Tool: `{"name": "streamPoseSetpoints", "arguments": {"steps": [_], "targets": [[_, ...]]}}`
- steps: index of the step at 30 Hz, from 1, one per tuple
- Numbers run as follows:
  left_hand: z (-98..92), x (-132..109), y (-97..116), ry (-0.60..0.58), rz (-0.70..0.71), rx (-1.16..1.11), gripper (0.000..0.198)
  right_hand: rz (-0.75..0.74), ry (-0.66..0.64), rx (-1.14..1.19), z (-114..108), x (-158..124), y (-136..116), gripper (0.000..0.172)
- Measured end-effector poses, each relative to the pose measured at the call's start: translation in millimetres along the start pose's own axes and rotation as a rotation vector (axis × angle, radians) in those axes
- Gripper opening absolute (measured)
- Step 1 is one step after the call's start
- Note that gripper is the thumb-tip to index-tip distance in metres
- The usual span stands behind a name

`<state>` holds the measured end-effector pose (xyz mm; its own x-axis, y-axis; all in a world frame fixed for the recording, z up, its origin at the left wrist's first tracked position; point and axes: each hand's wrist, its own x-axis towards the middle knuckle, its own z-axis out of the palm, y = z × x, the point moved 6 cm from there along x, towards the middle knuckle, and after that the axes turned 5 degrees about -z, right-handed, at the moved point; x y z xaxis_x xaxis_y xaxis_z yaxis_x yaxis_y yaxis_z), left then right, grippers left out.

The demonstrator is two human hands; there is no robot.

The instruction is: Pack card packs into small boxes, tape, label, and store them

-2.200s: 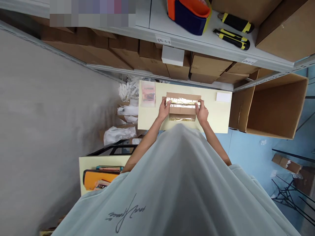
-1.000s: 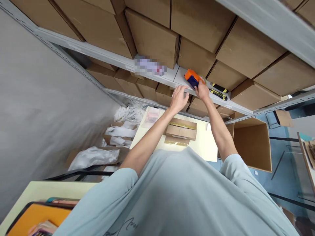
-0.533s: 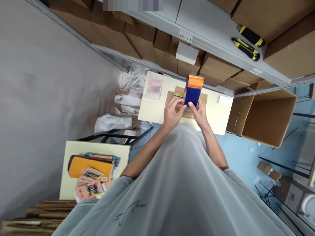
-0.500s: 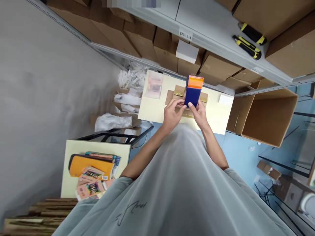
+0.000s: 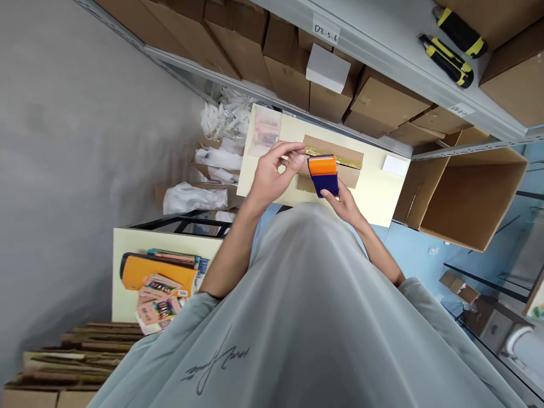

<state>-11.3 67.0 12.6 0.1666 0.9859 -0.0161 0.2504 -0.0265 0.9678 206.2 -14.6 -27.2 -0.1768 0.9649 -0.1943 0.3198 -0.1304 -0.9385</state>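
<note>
A blue tape dispenser [image 5: 326, 184] with an orange serrated top is in my right hand [image 5: 346, 204], thumb across its lower front. It is tilted, orange end away from me, over the near side of a small cardboard box [image 5: 352, 177]. Shiny yellowish tape [image 5: 351, 162] runs along the box. My left hand [image 5: 272, 175] is at the box's left end. Its fingers stretch towards the box, and a gap shows between thumb and forefinger. No tape can be made out in the left fingers. The box lies on a pale yellow tabletop [image 5: 374, 195].
A white small box [image 5: 395, 165] lies at the table's right, and a pinkish packet [image 5: 267, 127] at its left. Beyond stands a shelf of cartons with two utility knives [image 5: 446, 61]. A large open carton [image 5: 476, 198] is at right. A side table [image 5: 123, 323] holds packages.
My left hand has moved left and away from the dispenser. The dispenser, in my right hand, has come lower and tilted. The view has shifted slightly.
</note>
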Motion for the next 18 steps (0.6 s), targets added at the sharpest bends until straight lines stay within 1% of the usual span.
{"name": "streamPoseSetpoints", "arguments": {"steps": [3, 6, 12, 16, 18], "targets": [[-6.8, 12.7, 15.2, -0.076, 0.012, 0.027, 0.040, -0.025, -0.052, -0.059, -4.5, -7.4, -4.8, 0.086], [-7.9, 17.3, 24.4, -0.138, 0.004, 0.035, 0.034, -0.050, -0.097, -0.126, -8.0, -10.4, -7.7, 0.081], [-3.5, 20.3, 21.9, -0.176, -0.066, -0.045, 0.030, -0.103, -0.150, -0.254, -11.6, -12.5, -10.0, 0.072], [0.7, 20.0, 25.6, -0.241, -0.028, -0.036, 0.026, -0.115, -0.181, -0.320, -12.7, -15.6, -9.8, 0.069], [0.9, 19.1, 28.7, -0.246, -0.007, -0.017, 0.025, -0.117, -0.188, -0.333, -13.6, -16.9, -9.9, 0.067]]}}
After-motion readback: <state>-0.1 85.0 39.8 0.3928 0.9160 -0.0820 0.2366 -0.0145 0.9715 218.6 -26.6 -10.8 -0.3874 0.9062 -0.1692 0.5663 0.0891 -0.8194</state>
